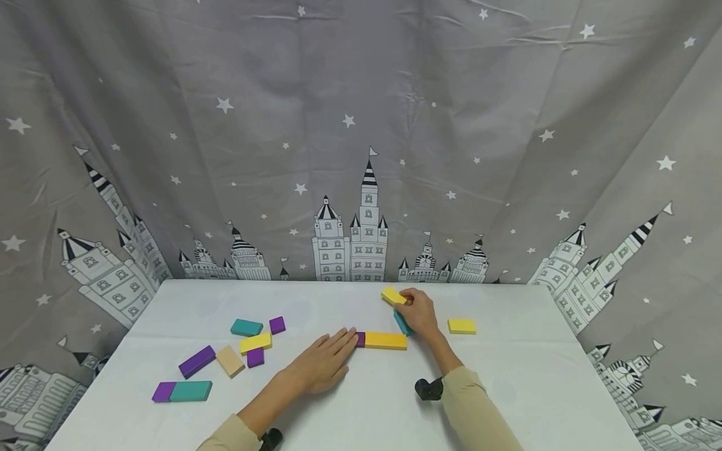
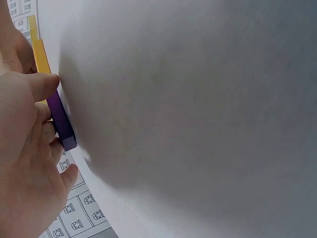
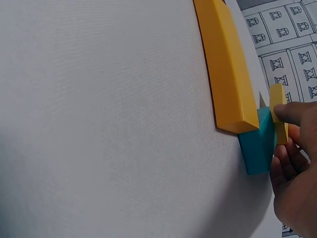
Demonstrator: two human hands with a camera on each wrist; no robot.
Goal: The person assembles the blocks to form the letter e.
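My left hand (image 1: 318, 363) lies palm down with fingers stretched out over a long purple block (image 2: 60, 121). Its fingers touch that block, and in the head view they cover most of it. The purple block lines up end to end with a long orange-yellow block (image 1: 386, 341). At the right end of this row, a teal block (image 3: 258, 144) sits at an angle close to the orange-yellow one. My right hand (image 1: 420, 313) pinches a yellow block (image 1: 392, 295) between thumb and fingers, just behind the teal block. Part of the yellow block is hidden by the fingers.
A separate yellow block (image 1: 462, 326) lies to the right. On the left are loose blocks: a teal one (image 1: 246, 327), a tan one (image 1: 230, 361), a purple one (image 1: 197, 361) and several others. A patterned grey curtain (image 1: 361, 94) hangs behind the white table (image 1: 524, 376).
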